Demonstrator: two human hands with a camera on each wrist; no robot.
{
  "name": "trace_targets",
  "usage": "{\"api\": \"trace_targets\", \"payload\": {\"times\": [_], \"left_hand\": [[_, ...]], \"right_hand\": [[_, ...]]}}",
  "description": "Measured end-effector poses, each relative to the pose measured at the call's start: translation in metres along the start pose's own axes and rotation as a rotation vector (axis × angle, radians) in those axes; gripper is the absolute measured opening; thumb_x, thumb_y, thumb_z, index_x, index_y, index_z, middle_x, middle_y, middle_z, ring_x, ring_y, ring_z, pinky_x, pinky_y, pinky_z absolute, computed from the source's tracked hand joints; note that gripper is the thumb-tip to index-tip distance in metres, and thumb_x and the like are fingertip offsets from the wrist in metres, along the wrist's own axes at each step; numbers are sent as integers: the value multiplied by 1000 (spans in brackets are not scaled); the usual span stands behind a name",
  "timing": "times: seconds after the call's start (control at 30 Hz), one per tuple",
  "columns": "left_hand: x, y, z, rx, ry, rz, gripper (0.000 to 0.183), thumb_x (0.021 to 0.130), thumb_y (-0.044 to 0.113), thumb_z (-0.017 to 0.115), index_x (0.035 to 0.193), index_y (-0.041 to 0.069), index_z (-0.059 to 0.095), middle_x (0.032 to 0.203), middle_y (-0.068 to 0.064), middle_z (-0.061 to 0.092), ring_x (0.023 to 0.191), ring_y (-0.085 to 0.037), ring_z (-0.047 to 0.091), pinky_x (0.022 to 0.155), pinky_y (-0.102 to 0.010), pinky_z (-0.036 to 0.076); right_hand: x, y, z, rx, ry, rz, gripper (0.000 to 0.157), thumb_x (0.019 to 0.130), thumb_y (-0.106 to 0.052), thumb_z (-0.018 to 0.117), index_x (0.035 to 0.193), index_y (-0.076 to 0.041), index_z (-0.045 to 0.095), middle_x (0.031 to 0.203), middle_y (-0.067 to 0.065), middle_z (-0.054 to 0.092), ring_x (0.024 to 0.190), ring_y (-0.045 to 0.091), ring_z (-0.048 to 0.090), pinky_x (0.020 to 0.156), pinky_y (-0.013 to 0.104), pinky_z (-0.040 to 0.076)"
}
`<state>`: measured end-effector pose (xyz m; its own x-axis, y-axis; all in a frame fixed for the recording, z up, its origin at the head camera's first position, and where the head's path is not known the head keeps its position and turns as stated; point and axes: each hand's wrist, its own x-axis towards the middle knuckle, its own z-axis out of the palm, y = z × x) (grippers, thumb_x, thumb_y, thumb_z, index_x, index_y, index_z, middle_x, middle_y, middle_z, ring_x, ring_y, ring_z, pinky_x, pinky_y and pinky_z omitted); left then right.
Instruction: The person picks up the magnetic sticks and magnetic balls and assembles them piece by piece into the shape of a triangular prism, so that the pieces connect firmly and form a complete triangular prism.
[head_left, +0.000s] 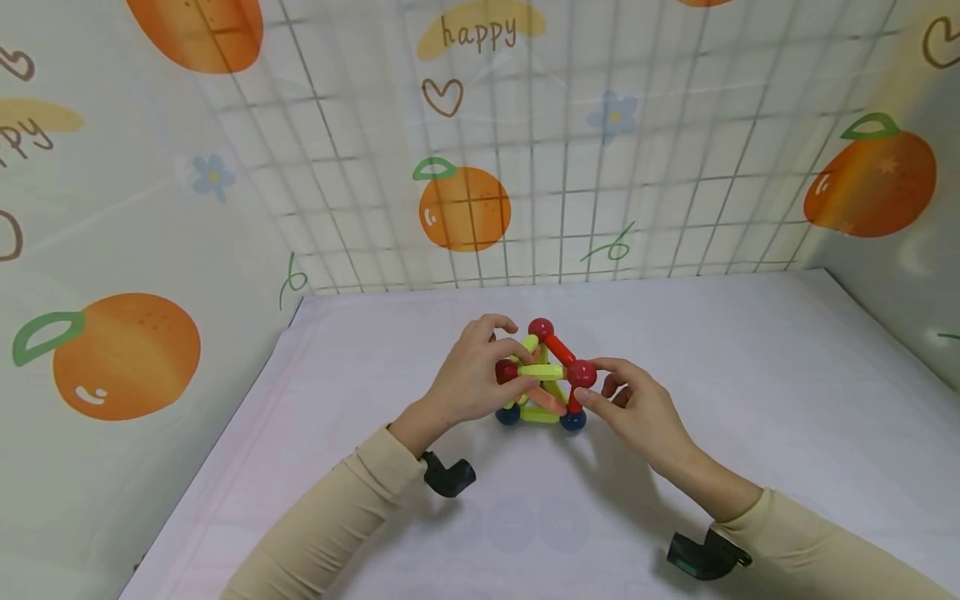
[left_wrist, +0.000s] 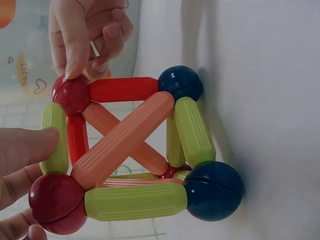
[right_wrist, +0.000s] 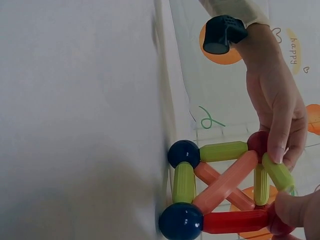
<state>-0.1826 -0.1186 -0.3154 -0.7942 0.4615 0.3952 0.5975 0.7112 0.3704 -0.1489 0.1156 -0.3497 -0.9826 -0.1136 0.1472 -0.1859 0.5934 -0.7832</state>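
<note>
A frame built of ball-and-rod toy pieces, probably magnetic, stands on the table between both hands. Its two front lower corners are blue balls [head_left: 573, 418] on the tabletop; red balls [head_left: 582, 374] form the upper corners. Orange rods [left_wrist: 125, 140] cross diagonally inside. My left hand [head_left: 474, 371] grips the upper left corner, its thumb along the light green top rod [head_left: 542, 372] and fingers around the left red ball [left_wrist: 57, 202]. At the upper right corner, my right hand [head_left: 637, 404] pinches the right red ball between thumb and forefinger. Red rods [left_wrist: 124, 89] run from that ball.
A pale cloth covers the table [head_left: 750, 375]. Behind it hangs a curtain [head_left: 637, 167] printed with oranges and hearts over a wire grid, with further printed sheets at both sides. Black wrist cameras [head_left: 705, 556] sit under both sleeves.
</note>
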Motion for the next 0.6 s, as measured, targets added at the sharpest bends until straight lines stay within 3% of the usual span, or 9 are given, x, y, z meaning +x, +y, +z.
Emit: {"api": "trace_targets", "payload": {"times": [0.6], "left_hand": [[1, 4, 0, 74, 11, 2, 19, 81, 32, 78, 92, 18, 74, 126, -9, 56, 99, -22, 49, 80, -34, 43]], "right_hand": [[1, 1, 2, 14, 3, -12, 45, 88, -26, 74, 130, -15, 59, 89, 9, 56, 72, 20, 53, 55, 25, 45]]}}
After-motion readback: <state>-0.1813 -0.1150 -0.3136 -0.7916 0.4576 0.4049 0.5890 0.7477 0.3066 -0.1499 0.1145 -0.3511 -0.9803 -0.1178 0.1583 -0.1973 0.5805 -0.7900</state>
